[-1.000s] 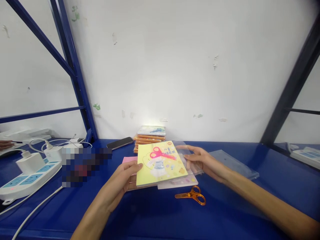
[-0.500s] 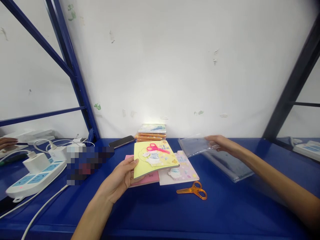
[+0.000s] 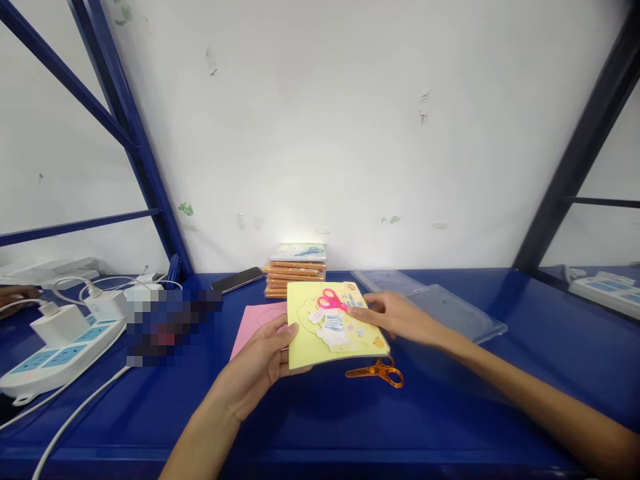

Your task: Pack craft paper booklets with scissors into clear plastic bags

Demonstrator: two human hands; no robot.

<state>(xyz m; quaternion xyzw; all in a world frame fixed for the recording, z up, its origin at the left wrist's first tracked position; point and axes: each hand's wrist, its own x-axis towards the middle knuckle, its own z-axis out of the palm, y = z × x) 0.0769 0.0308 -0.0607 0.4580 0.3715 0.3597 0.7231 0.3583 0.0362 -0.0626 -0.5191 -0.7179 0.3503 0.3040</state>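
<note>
My left hand (image 3: pixel 263 363) grips the left edge of a yellow booklet (image 3: pixel 333 327) with pink scissors pictured on its cover, holding it just above the blue table (image 3: pixel 450 413). My right hand (image 3: pixel 395 319) has its fingers closed on the booklet's right edge. A pink sheet (image 3: pixel 255 323) lies flat behind and left of the booklet. Small orange scissors (image 3: pixel 375 372) lie on the table just below the booklet's right corner.
A stack of orange-edged booklets (image 3: pixel 296 270) stands by the wall, a dark phone (image 3: pixel 237 280) to its left. Clear plastic sleeves (image 3: pixel 440 303) lie right of my hands. White power strip (image 3: pixel 55 357), chargers and cables fill the left. Another person's hand (image 3: pixel 15 295) shows far left.
My right hand set the clear sleeve down on the pile at the right and came back to the yellow booklet. The booklet shifted right, uncovering the pink sheet.
</note>
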